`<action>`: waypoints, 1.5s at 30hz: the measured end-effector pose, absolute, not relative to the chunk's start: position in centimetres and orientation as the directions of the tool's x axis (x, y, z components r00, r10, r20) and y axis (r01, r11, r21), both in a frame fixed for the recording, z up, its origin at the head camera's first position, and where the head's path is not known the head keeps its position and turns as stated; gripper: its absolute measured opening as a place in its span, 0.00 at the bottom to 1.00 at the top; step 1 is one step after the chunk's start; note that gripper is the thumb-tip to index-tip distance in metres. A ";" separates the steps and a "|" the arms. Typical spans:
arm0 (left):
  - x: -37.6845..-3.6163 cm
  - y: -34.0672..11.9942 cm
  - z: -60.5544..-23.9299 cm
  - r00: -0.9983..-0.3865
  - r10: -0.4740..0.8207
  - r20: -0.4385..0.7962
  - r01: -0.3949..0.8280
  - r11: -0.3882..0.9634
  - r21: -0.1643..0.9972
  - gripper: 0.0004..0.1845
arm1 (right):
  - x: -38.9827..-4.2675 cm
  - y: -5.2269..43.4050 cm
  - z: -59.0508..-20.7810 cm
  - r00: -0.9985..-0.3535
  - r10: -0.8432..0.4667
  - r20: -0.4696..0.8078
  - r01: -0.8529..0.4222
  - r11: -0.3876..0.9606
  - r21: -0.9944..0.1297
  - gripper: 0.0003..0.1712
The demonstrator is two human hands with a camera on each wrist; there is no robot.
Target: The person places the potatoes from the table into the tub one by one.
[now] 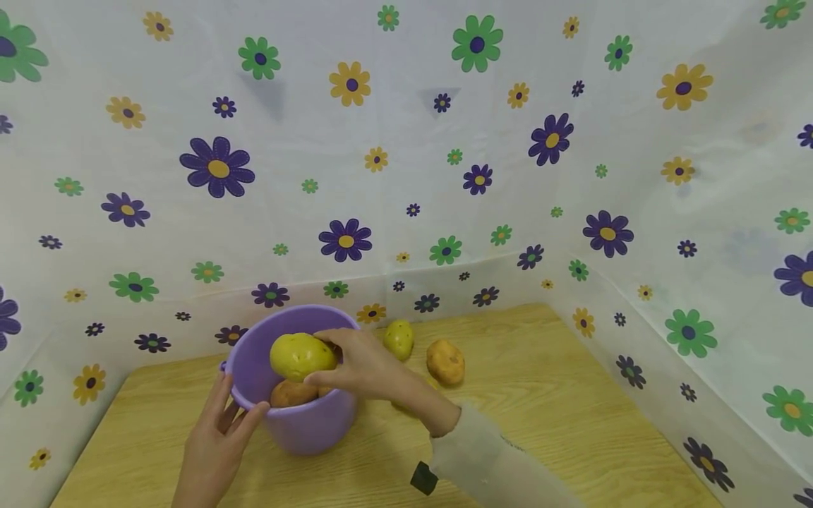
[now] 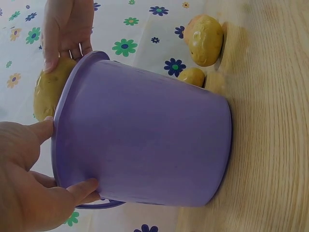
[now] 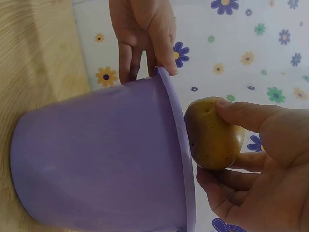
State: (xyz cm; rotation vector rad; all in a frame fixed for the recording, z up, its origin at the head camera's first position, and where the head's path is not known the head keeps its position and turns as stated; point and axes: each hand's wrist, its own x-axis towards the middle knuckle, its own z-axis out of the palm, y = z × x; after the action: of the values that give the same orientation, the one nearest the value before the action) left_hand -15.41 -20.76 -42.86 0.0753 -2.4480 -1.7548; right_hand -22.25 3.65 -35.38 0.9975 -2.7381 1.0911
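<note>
Nearest us: a pale sleeve (image 1: 489, 451), low in head view. From there we see a brown potato (image 1: 291, 394) inside the purple bucket (image 1: 311, 429); both wrist views give us mainly outer wall. Left wrist view shows a curved loop (image 2: 104, 205) beside it more fully. Right hand (image 1: 365, 360) grips a yellow potato (image 1: 300, 356) between thumb and fingers at the bucket's mouth; left hand (image 1: 216, 437) holds the rim nearby. Bucket stands on the wood-grain table (image 1: 540, 437), towards its left edge; loose potatoes (image 1: 446, 363) lie nearer the back edge. Flowered sheeting (image 1: 406, 183) surrounds back and sides.
</note>
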 end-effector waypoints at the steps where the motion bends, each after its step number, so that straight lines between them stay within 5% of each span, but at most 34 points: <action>1: -15.4 -20.8 -42.8 -0.991 -0.115 0.070 0.029 0.326 0.945 0.50 | -22.3 3.6 -35.5 -0.793 -0.556 0.249 -0.576 0.549 -0.606 0.38; 15: -15.7 -20.8 -42.8 -0.993 -0.114 0.020 -0.022 0.362 0.932 0.51 | -22.2 3.2 -36.5 -0.786 -0.575 0.226 -0.574 0.544 -0.612 0.41; 29: -15.6 -20.7 -42.8 -0.995 -0.092 0.044 0.012 0.327 0.945 0.51 | -22.1 3.4 -37.2 -0.782 -0.566 0.260 -0.585 0.524 -0.618 0.25; 45: -15.5 -20.7 -42.7 -0.993 -0.105 0.047 0.008 0.341 0.940 0.50 | -22.2 3.8 -37.2 -0.776 -0.560 0.291 -0.591 0.485 -0.645 0.24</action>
State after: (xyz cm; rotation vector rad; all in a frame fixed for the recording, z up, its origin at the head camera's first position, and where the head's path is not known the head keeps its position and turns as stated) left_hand -15.50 -20.70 -42.67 0.0905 -2.4897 -1.7470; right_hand -22.16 3.84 -37.19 1.0356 -2.6713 1.1854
